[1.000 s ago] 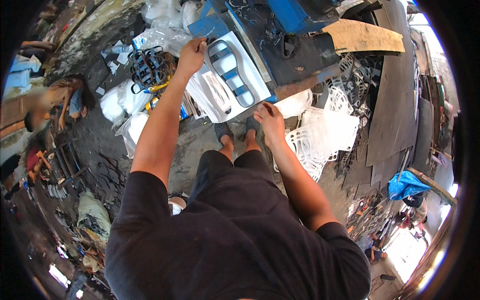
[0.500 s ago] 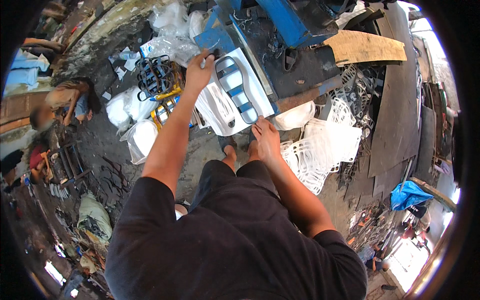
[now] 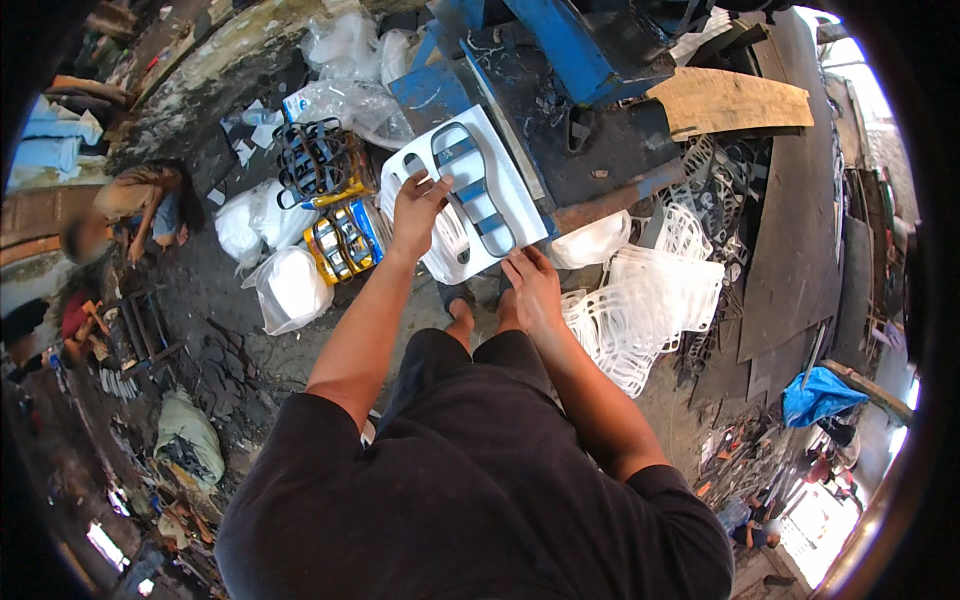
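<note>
A sole-shaped cutting die (image 3: 486, 212) with a dark rim and blue-and-silver crossbars lies on a white sheet (image 3: 522, 207). Beside it, to the left, long curved openings show in the sheet. My left hand (image 3: 420, 213) is over this cut part, its fingers spread and their tips close to the die's left edge. Whether they touch the die is hard to tell. At the sheet's near right corner, my right hand (image 3: 533, 285) has its fingers closed on the edge, just below the die's near end.
A blue metal machine (image 3: 570, 55) with a dark bed stands beyond the sheet. Cut white sheets (image 3: 640, 300) pile up at the right. Dark looped frames (image 3: 318, 160), yellow packs (image 3: 345, 240) and white plastic bags (image 3: 290, 285) lie left. A person (image 3: 145, 200) crouches far left.
My left hand has come nearer and to the right, from the sheet's far left edge to beside the die. My right hand stays at the near corner.
</note>
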Available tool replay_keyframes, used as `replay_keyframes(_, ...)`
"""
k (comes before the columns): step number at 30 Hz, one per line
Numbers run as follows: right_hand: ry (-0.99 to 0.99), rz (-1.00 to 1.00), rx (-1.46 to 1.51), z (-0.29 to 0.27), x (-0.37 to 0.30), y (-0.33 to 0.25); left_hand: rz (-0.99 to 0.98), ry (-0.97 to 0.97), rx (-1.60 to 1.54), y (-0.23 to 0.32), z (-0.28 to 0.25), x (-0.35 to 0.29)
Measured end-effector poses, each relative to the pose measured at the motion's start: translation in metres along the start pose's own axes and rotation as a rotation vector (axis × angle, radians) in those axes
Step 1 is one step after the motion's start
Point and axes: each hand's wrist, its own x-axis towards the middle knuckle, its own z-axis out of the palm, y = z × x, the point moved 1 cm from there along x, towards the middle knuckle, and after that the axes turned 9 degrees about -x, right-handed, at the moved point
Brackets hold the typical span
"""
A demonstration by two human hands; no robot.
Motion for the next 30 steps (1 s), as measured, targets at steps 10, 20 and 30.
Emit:
replay_keyframes(10, -0.103, 0.031, 0.059, -0.013, -0.007, 0.005, -0.183, -0.094, -0.185, 0.003, -0.021, -0.016)
replay_keyframes(20, -0.003, -0.14, -0.048, -0.008, -0.013, -0.017, -0.18, -0.226, -0.105, 0.027, 0.03, 0.002)
replay_keyframes(30, -0.015, -0.24, 0.032, -0.019, 0.043, -0.054, 0.027, -0.051, -0.081, 0.011, 0.09, 0.05)
